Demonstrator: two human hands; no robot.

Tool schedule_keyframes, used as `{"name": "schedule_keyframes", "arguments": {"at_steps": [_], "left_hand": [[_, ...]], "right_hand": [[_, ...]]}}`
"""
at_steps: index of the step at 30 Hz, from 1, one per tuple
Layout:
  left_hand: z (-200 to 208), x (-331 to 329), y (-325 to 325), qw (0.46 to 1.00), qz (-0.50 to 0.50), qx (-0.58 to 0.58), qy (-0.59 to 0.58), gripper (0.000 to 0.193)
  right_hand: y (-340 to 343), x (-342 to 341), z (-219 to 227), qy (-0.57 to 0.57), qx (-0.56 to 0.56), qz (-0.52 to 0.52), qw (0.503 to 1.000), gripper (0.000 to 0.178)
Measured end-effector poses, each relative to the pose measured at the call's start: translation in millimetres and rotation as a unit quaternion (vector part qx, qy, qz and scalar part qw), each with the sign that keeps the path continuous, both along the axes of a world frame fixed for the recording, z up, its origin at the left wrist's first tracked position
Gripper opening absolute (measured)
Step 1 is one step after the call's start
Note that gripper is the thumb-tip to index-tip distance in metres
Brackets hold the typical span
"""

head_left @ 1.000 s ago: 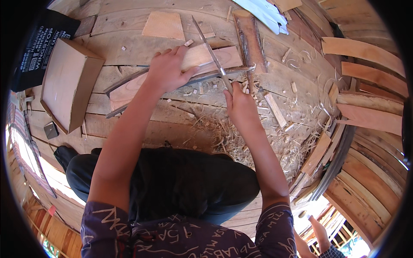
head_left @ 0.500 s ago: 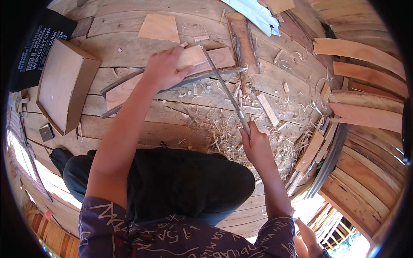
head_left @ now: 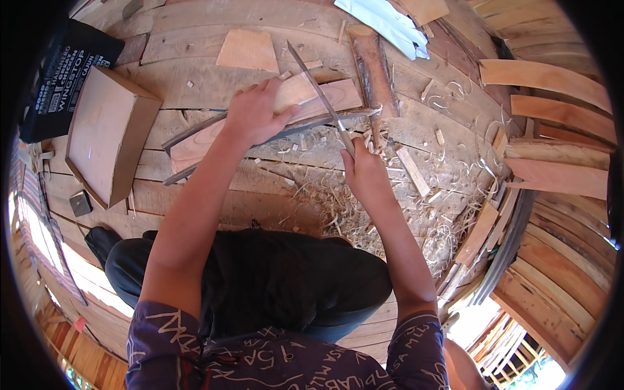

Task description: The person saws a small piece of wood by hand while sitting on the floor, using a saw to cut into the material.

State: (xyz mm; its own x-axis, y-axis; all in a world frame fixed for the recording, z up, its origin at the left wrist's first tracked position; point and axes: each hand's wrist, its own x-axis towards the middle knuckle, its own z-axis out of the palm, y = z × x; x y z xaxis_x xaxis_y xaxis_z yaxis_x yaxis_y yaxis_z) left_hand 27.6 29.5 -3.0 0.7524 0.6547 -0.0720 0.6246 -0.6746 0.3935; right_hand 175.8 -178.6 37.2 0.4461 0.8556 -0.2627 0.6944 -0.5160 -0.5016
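Your right hand (head_left: 366, 170) now sits farther forward than half a second ago, and the long-bladed tool (head_left: 317, 88) extends beyond the pale wood block (head_left: 295, 92). You hold the tool by its handle, right fingers closed. Your left hand (head_left: 255, 114) clasps the block, which lies on the pinkish board (head_left: 341, 94). Curled shavings (head_left: 448, 224) litter the plank floor (head_left: 185, 42) to your right.

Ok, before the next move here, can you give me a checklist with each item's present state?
1. Left hand on the pale wood block: ok.
2. Right hand closed around the long metal tool's handle: ok.
3. Left fingers apart from the tool: ok, a gap shows.
4. Block firmly fixed on the reddish board: cannot tell.
5. Floor near the right hand free of shavings: not ok.
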Motion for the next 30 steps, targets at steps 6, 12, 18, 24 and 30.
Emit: {"name": "schedule_keyframes", "arguments": {"at_steps": [6, 12, 18, 24, 30], "left_hand": [[-1, 7, 5, 0.998, 0.008, -0.041, 0.036, 0.064], [2, 1, 7, 0.999, 0.008, -0.041, 0.015, 0.063], [3, 1, 7, 0.998, 0.011, -0.055, 0.008, 0.063], [2, -2, 4, 1.0, 0.009, -0.016, 0.014, 0.063], [6, -1, -1, 1.0, 0.002, -0.006, 0.017, 0.062]], "right_hand": [[-47, 0, 32, 0.002, -0.067, -0.033, 0.997, 0.019], [-78, -5, 57, 0.004, -0.07, -0.024, 0.997, 0.018], [-59, 6, 47, -0.003, -0.074, 0.005, 0.997, 0.019], [-27, 11, 25, 0.001, -0.022, 0.019, 1.0, 0.021], [10, 4, 2, -0.011, -0.004, 0.02, 1.0, 0.023]]}}
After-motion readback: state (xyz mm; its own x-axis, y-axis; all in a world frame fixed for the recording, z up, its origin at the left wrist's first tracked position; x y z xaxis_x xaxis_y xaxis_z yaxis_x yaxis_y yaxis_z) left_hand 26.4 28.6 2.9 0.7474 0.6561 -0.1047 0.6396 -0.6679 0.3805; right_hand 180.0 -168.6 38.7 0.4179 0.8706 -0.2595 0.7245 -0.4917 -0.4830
